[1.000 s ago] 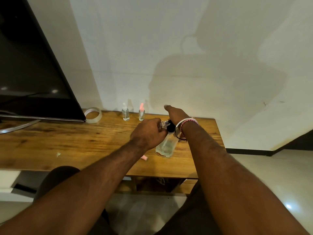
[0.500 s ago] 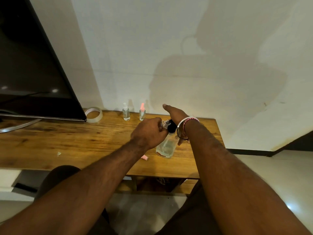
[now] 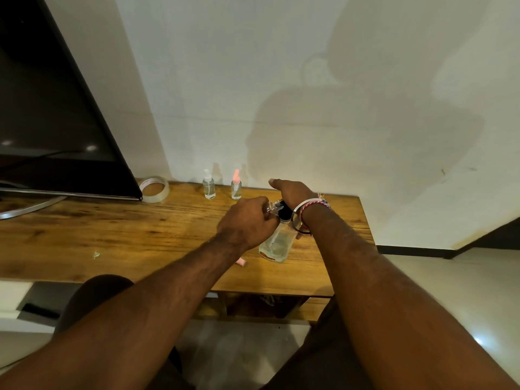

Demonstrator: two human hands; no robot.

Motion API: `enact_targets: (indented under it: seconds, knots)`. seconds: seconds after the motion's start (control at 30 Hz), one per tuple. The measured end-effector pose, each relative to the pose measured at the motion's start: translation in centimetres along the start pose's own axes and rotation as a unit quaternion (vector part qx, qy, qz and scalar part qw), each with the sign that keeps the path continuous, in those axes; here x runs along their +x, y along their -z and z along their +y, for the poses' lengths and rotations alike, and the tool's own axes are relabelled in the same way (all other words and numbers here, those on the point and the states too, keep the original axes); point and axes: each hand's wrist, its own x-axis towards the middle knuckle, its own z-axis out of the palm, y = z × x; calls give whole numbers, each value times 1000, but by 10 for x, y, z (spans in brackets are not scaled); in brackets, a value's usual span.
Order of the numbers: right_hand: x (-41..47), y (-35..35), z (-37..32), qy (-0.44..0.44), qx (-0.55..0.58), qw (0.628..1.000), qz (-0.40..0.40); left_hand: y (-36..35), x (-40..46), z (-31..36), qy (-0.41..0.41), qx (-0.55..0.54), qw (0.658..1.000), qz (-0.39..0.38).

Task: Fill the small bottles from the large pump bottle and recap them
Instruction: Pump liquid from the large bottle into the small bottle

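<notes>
The large clear pump bottle [image 3: 277,244] stands near the front right of the wooden table [image 3: 112,232]. My right hand [image 3: 289,190] rests flat on top of its black pump head, fingers straight. My left hand [image 3: 247,222] grips a small clear bottle [image 3: 270,207], held tilted with its mouth at the pump's nozzle. Two more small bottles stand capped at the back of the table: one with a white top [image 3: 208,184], one with a pink top [image 3: 236,184]. A small pink cap [image 3: 241,262] lies on the table under my left forearm.
A dark TV screen [image 3: 50,122] on a metal stand fills the left side. A roll of clear tape [image 3: 154,189] lies by its corner. A scrap of paper [image 3: 96,254] sits on the table's front left. White wall behind; tiled floor to the right.
My hands stay at the pump bottle. The right hand has shifted slightly on the pump head; little else has changed.
</notes>
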Motion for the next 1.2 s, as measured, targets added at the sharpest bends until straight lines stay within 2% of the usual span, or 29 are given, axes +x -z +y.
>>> enact_targets:
  seconds: [0.13,0.33,0.47,0.57,0.7,0.93,1.2]
  knots:
    - [-5,0,-1,23,-53,998,10,0,-2,0,2,-3,1000,2]
    - [-8,0,0,18,-64,998,22,1,-3,1,4,2,1000,-4]
    - [-2,2,-7,-7,2,1000,-14,3,-1,3,8,-8,1000,6]
    - [-4,8,-10,-76,89,992,-46,6,2,6,0,-3,1000,13]
    - [-5,15,-13,-136,110,982,-73,6,4,6,-3,6,1000,14]
    - [-5,5,-11,-77,103,991,-44,4,1,4,-6,-9,1000,21]
    - [2,0,-8,-71,89,993,-34,4,2,3,-12,2,1000,24]
